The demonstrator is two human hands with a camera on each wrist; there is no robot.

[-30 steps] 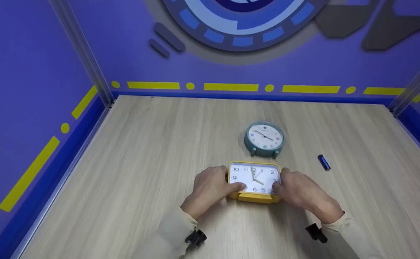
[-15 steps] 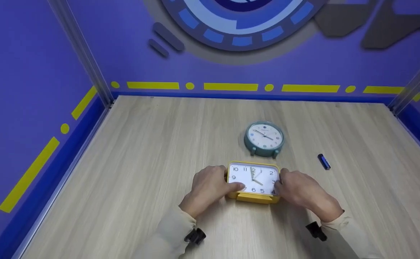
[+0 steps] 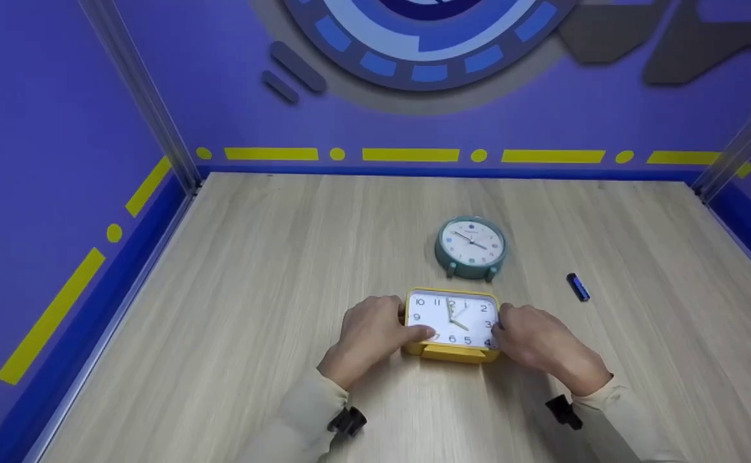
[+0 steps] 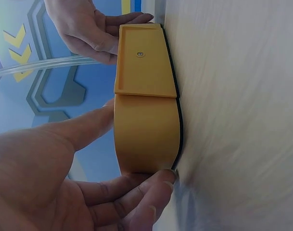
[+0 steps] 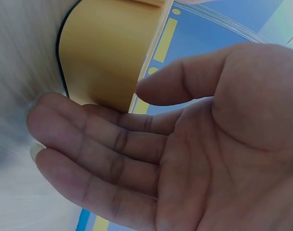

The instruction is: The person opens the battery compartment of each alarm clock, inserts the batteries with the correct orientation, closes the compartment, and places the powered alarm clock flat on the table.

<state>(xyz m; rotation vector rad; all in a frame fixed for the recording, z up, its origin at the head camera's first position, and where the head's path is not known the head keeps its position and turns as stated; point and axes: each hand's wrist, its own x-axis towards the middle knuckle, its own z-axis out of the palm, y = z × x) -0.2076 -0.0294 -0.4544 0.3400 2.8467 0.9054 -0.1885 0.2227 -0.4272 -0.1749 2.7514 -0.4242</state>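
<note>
A yellow rectangular alarm clock (image 3: 451, 319) is held face up, close over the wooden table. My left hand (image 3: 374, 334) grips its left end, thumb on the lower left of the white dial and the other fingers around the side. At the opposite end my right hand (image 3: 533, 341) holds the clock, its thumb at the front rim and fingers reaching along the side toward the back edge. In the left wrist view the yellow casing (image 4: 147, 130) shows a raised panel (image 4: 148, 72) with a screw. The clock's back is hidden.
Behind the yellow clock lies a round teal alarm clock (image 3: 472, 245), face up with two small feet toward me. A dark blue battery (image 3: 578, 287) lies to the right on the table (image 3: 272, 270). Blue printed walls (image 3: 382, 122) enclose the back and sides.
My right thumb has slid slightly outward off the dial, uncovering the 3 and 4. The left hand and the clock stay almost in place, and the head view shifts a little.
</note>
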